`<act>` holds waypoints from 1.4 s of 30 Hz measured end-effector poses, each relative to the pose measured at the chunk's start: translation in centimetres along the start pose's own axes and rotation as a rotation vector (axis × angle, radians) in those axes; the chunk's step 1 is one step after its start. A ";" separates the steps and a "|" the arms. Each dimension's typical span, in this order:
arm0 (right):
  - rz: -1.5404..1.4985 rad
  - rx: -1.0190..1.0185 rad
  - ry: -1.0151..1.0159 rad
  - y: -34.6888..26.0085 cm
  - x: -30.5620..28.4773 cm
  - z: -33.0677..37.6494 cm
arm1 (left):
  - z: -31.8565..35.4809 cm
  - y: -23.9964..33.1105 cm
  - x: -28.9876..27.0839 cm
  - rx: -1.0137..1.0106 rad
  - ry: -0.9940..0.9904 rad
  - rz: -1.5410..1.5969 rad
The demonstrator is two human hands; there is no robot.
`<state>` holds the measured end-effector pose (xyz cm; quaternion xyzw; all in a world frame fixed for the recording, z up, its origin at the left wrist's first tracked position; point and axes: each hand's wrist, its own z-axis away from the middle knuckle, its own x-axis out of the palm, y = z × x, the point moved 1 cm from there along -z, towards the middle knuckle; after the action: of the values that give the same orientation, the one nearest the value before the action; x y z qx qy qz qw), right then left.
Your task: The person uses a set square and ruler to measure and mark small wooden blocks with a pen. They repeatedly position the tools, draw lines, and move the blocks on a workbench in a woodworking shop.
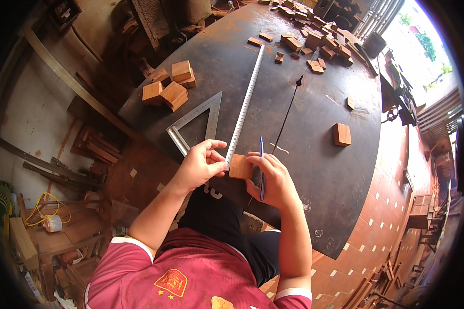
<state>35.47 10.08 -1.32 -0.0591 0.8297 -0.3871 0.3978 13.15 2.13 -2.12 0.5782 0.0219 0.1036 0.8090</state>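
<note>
My left hand (203,165) is closed, thumb and fingertips pinching the near end of a long steel ruler (246,100). The ruler stretches away from me across the dark tabletop. Against its near end sits a square reddish-brown wooden block (239,167). My right hand (271,177) grips the block's right side between thumb and fingers. A blue pen (262,154) is also tucked in that hand, standing nearly upright in the picture. To the left, partly behind my left hand, lies a metal set square (212,110) with a thick edge.
Several wooden blocks (174,95) are stacked at the table's left edge. A larger heap of blocks (325,44) covers the far end. One block (342,134) lies alone on the right. The dark table (314,206) has a corner near me, above a tiled floor (376,226).
</note>
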 end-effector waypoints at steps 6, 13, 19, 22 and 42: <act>-0.002 0.026 -0.005 -0.2 0.0 0.0 | 0.2 -0.4 0.4 0.063 0.037 -0.029; -0.002 0.012 0.001 -0.3 -0.1 0.0 | 0.4 -0.3 0.7 0.101 0.065 -0.066; 0.007 0.000 0.010 -0.2 0.0 0.0 | 0.2 -0.2 0.6 0.094 0.059 -0.058; 0.010 0.008 0.004 -0.1 0.0 0.1 | 0.3 -0.2 0.6 0.098 0.057 -0.070; -0.395 0.214 0.178 -0.4 0.8 0.6 | 0.3 -0.2 0.5 0.109 0.059 -0.120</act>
<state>35.27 9.06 -1.75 -0.1435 0.7880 -0.5468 0.2437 13.70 1.89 -2.20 0.6159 0.0857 0.0706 0.7800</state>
